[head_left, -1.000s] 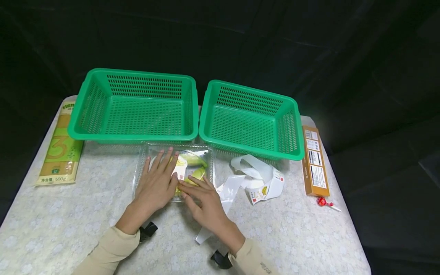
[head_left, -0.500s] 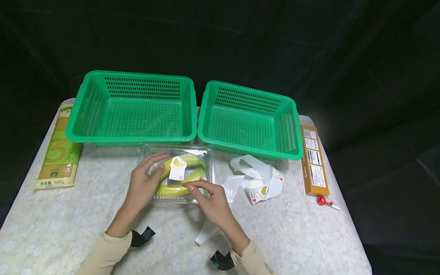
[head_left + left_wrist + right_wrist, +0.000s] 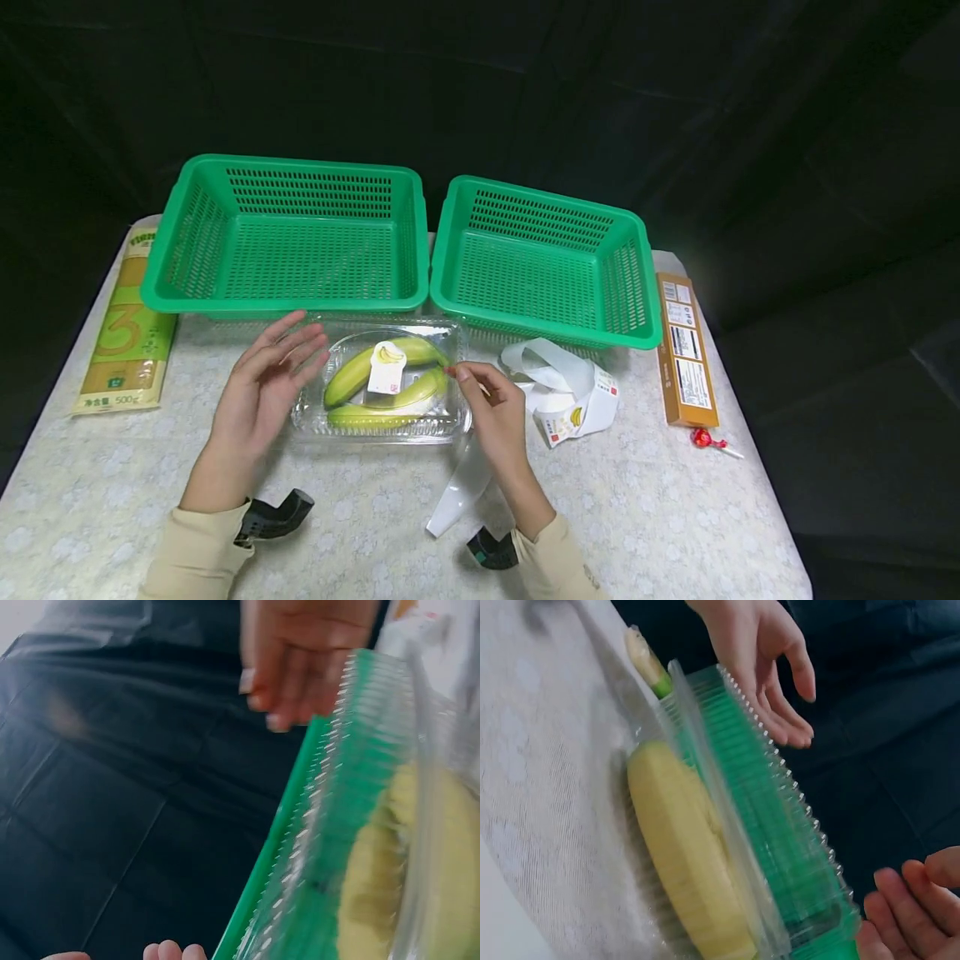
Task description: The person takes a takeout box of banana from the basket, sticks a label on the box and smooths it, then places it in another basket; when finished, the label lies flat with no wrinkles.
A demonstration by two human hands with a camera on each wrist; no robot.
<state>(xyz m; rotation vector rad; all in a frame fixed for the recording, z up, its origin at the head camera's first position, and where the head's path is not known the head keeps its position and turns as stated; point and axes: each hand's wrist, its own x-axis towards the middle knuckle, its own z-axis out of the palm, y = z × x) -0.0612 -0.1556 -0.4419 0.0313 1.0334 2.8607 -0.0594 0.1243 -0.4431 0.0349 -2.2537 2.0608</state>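
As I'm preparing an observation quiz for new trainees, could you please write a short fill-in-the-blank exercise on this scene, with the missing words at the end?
1. The clear box holds ____ bananas.
2. The pack, nearer the left hand than the right hand, bears the large digit ____.
3. Both baskets are coloured ____.
4. In the head view, the lollipop lies to the ____ of the box.

Missing words: two; 3; green; right.
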